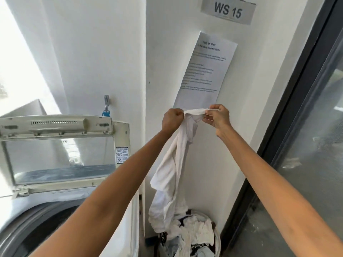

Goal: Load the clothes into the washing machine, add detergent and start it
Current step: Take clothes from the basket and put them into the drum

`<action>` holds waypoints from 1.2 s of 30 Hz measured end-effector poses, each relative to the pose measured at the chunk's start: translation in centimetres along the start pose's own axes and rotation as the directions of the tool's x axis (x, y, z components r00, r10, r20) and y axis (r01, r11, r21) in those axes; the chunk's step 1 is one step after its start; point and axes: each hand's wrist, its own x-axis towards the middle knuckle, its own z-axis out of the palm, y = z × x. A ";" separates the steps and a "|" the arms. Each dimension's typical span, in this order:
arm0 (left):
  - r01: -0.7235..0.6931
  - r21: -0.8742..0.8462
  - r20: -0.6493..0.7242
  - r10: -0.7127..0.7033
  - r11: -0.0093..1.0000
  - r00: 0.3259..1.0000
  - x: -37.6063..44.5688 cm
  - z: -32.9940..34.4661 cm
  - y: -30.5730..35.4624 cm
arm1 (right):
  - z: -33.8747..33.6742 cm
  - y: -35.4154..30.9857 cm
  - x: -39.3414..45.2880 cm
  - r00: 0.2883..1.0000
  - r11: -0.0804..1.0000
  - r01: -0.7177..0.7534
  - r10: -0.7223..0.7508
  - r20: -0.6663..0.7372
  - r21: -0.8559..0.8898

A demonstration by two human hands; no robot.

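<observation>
A white garment [169, 173] hangs in front of the wall, stretched at its top edge between both hands. My left hand [171, 121] grips the left end of that edge and my right hand [218, 117] pinches the right end. The cloth's lower part trails down into a laundry basket [217, 236] full of white and dark clothes on the floor. At the left stands the top-loading washing machine with its lid [57, 145] raised and its drum opening [42, 225] dark below my left forearm.
A white wall with a printed instruction sheet [206, 71] and a "WS 15" sign [228, 11] is straight ahead. A dark-framed glass door [306, 127] runs along the right. A tap with a blue hose fitting [106, 106] sits above the machine.
</observation>
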 end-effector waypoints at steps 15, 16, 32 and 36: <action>-0.022 -0.349 -0.026 0.013 0.937 1.000 -1.0 -4.6 2.8 | 4.5 -2.9 -2.1 0.877 0.625 0.480 -0.358 0.320 -0.615; 0.006 -0.325 0.045 0.009 0.946 0.999 -1.8 -4.7 2.2 | 5.0 -3.1 -2.3 0.883 0.670 0.470 -0.348 0.316 -0.575; -0.024 -0.258 -0.109 -0.005 0.966 0.994 -6.3 -0.1 -4.3 | 2.1 -7.2 0.1 0.989 0.982 -0.013 -0.015 0.146 0.188; 0.025 -0.155 0.290 0.021 0.988 0.957 -6.6 1.2 -3.8 | 2.8 -6.3 -0.2 0.990 0.930 -0.121 0.086 0.114 0.347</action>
